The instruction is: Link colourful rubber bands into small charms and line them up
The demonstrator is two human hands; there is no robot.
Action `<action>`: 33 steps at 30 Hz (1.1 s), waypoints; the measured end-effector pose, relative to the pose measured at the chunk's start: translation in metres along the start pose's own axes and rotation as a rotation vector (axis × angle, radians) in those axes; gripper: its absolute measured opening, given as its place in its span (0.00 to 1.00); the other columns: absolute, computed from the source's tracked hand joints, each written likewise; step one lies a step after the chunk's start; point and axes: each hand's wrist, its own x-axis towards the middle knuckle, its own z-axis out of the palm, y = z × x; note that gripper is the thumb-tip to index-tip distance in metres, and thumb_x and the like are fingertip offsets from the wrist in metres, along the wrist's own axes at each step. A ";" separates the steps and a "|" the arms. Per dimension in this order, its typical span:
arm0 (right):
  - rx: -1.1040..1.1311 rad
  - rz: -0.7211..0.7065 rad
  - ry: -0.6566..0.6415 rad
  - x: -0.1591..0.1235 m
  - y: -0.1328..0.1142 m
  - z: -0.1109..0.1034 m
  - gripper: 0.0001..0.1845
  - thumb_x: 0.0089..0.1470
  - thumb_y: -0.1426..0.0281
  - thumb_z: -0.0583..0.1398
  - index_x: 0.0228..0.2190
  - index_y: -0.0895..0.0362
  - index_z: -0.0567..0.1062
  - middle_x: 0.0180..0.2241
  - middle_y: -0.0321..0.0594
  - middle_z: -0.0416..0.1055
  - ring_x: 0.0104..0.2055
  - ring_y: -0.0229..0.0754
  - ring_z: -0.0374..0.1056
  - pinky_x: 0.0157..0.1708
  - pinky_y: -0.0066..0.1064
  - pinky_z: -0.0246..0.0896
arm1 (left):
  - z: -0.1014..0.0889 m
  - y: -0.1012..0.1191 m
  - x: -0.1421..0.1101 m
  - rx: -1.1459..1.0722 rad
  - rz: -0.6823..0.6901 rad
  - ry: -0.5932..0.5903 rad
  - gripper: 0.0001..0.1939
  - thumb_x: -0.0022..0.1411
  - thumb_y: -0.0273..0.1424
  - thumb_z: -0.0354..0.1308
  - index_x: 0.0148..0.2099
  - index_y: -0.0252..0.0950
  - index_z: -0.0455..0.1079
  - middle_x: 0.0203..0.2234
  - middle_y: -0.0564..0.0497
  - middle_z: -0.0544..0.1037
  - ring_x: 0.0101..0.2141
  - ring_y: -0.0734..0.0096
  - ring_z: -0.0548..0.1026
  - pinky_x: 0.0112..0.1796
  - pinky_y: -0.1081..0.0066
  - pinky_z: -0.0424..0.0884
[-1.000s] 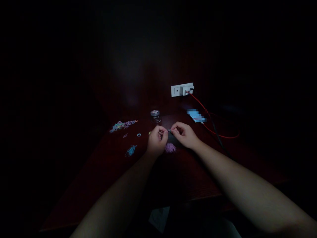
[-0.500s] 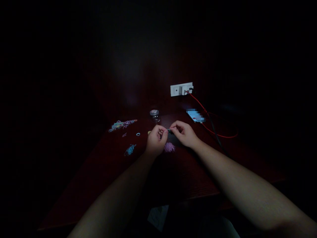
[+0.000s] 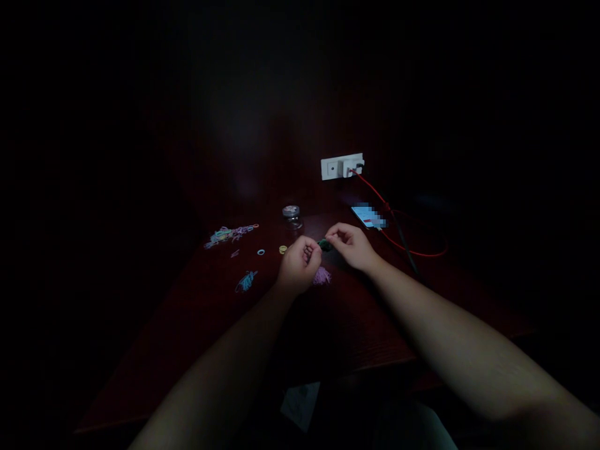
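My left hand [image 3: 300, 265] is closed with thumb and fingertips pressed together, above the dark red table [image 3: 210, 331]. My right hand [image 3: 352, 248] pinches with thumb and forefinger a little to its right. What either pinch holds is too small and dim to make out. Between and behind the fingertips lies a dark green bunch of bands [image 3: 324, 244]. Just below the left fingers, a pile of purple elastic bands [image 3: 322, 275] is partly covered by that hand. Yellow bands [image 3: 282, 249] lie just left of the left hand.
A mixed pile of coloured bands [image 3: 227, 235], a pale blue ring [image 3: 261, 252] and a blue bunch of bands [image 3: 246, 281] lie to the left. Behind stands a small lidded jar [image 3: 291, 217]. A phone [image 3: 368, 216] with a red cable [image 3: 412, 252] lies right, below a wall socket [image 3: 332, 167].
My hands have moved slightly apart. A thin, pale strand that showed between the fingertips is no longer visible there, and more of the dark green bunch shows.
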 end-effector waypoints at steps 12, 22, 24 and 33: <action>-0.001 0.022 -0.047 0.001 0.006 0.001 0.10 0.51 0.63 0.60 0.28 0.59 0.71 0.24 0.35 0.64 0.25 0.34 0.58 0.25 0.27 0.53 | 0.000 0.002 0.000 0.022 -0.021 -0.066 0.04 0.59 0.28 0.53 0.31 0.35 0.65 0.20 0.56 0.65 0.22 0.77 0.63 0.24 0.76 0.60; -0.010 0.014 -0.114 0.000 -0.001 0.002 0.10 0.49 0.64 0.60 0.27 0.59 0.72 0.22 0.35 0.65 0.24 0.34 0.58 0.25 0.27 0.54 | 0.002 -0.006 0.003 0.047 -0.053 -0.081 0.04 0.59 0.29 0.54 0.33 0.34 0.66 0.23 0.54 0.69 0.24 0.77 0.66 0.26 0.76 0.63; -0.016 0.027 -0.145 0.001 -0.003 -0.004 0.11 0.48 0.64 0.61 0.27 0.60 0.73 0.23 0.36 0.67 0.25 0.35 0.60 0.26 0.28 0.55 | 0.003 -0.008 0.002 0.062 -0.062 -0.072 0.04 0.60 0.29 0.54 0.34 0.34 0.67 0.23 0.54 0.69 0.24 0.77 0.66 0.26 0.76 0.63; -0.276 0.106 -0.361 0.004 -0.011 -0.042 0.08 0.49 0.68 0.60 0.29 0.60 0.77 0.26 0.39 0.74 0.28 0.37 0.67 0.31 0.28 0.61 | 0.003 -0.017 0.000 0.173 -0.055 -0.179 0.05 0.60 0.31 0.55 0.35 0.35 0.69 0.28 0.52 0.75 0.28 0.75 0.71 0.31 0.75 0.67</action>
